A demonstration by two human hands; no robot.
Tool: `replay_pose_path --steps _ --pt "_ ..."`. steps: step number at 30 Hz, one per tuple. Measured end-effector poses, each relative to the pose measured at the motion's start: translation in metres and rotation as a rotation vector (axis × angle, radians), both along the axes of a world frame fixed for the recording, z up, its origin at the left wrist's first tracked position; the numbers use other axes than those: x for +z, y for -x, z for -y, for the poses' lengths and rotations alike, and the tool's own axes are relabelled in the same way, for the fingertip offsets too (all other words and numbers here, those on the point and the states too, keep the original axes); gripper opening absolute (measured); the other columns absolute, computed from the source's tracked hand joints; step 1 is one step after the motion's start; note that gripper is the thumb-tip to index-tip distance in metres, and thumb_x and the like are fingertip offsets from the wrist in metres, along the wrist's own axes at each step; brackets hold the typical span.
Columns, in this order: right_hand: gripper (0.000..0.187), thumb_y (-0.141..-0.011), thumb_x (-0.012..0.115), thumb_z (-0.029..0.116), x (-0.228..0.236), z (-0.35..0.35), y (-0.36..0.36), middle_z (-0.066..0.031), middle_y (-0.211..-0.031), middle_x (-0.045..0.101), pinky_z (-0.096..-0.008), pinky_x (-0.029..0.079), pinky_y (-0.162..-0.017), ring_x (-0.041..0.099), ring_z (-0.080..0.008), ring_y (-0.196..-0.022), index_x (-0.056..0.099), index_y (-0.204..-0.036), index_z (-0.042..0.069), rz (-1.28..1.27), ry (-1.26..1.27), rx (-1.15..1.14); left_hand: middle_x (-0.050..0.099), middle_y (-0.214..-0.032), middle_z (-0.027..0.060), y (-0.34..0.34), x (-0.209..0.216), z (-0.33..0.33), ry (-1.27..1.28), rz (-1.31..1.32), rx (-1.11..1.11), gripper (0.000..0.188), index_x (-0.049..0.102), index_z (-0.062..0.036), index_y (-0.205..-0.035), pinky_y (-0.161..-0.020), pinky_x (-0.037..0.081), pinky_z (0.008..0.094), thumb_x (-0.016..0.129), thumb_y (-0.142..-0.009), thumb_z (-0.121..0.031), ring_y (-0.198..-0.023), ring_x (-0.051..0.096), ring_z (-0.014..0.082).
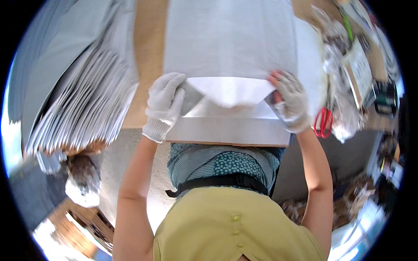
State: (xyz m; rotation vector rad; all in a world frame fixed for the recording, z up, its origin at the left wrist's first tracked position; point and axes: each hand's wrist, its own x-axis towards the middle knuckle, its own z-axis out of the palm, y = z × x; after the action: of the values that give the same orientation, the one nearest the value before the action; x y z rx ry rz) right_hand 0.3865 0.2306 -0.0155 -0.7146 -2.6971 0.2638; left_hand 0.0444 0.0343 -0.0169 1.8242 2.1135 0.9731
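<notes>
A wide, pale grey paper bag (230, 39) lies flat on the table in front of me. Its near end is folded open, showing a white inner flap (233, 89) with slanted creases at both sides. My left hand (164, 106), in a white knit glove, is closed at the left corner of that fold. At the right corner, my right hand (289, 102) pinches the paper; its glove leaves some fingertips bare. The near strip of the bag (230, 130) lies along the table's front edge, against my waist.
On the left a thick fanned stack of grey paper bags (87, 95) reaches the table edge. Red-handled scissors (323, 122) lie at the right, beside crumpled clear plastic (344, 104) and a dark container (385, 99). A bagged bundle (82, 182) is below the table at left.
</notes>
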Motion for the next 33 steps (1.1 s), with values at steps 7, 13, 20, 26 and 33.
replay_pose_path --steps 7,13,20,26,33 --pt "0.063 -0.082 0.081 0.018 0.037 0.038 -0.028 -0.0184 -0.128 0.068 -0.0486 0.048 -0.107 0.063 -0.0396 -0.121 0.063 -0.141 0.007 0.214 0.226 -0.272 0.062 -0.128 0.0166 -0.036 0.042 0.06 -0.043 1.713 0.86 0.043 0.057 0.0027 -0.139 -0.097 0.056 0.036 0.057 -0.105 -0.024 -0.118 0.064 0.0266" --pt "0.071 -0.082 0.087 0.022 0.001 0.013 -0.039 -0.0109 -0.124 0.068 -0.0388 0.053 -0.096 0.066 -0.0298 -0.108 0.058 -0.144 0.003 -0.122 0.628 -0.357 0.074 -0.102 0.0139 -0.017 0.048 0.015 0.256 0.892 0.477 0.03 0.072 -0.0104 -0.118 -0.081 0.057 0.0367 0.066 -0.1 -0.033 -0.096 0.071 0.0259" --pt "0.033 -0.103 0.07 0.022 0.033 -0.043 -0.046 -0.0001 -0.106 0.068 -0.0268 0.053 -0.064 0.062 -0.0107 -0.087 0.064 -0.13 0.005 -0.766 1.132 -0.52 0.072 -0.071 0.0085 0.042 0.3 0.024 -0.564 -0.098 0.481 0.022 0.074 -0.0023 -0.088 -0.062 0.055 0.0303 0.072 -0.097 -0.022 -0.065 0.066 0.0107" --pt "0.045 -0.106 0.063 0.012 0.021 -0.075 -0.032 -0.0086 -0.123 0.065 -0.0258 0.054 -0.078 0.063 -0.013 -0.095 0.053 -0.15 0.005 -0.571 0.743 -0.52 0.077 -0.103 0.0145 0.265 0.352 0.069 -0.462 0.02 0.929 0.049 0.074 0.001 -0.121 -0.076 0.057 0.0392 0.073 -0.095 -0.04 -0.089 0.071 0.0177" --pt "0.068 -0.093 0.072 0.003 0.047 -0.01 -0.029 -0.0201 -0.14 0.061 -0.0431 0.048 -0.106 0.061 -0.0308 -0.12 0.047 -0.155 0.005 -0.111 0.379 -0.509 0.075 -0.094 0.0161 0.333 0.221 0.153 -0.244 0.199 0.997 0.05 0.073 0.0103 -0.109 -0.075 0.055 0.0365 0.073 -0.093 -0.037 -0.085 0.071 0.0222"
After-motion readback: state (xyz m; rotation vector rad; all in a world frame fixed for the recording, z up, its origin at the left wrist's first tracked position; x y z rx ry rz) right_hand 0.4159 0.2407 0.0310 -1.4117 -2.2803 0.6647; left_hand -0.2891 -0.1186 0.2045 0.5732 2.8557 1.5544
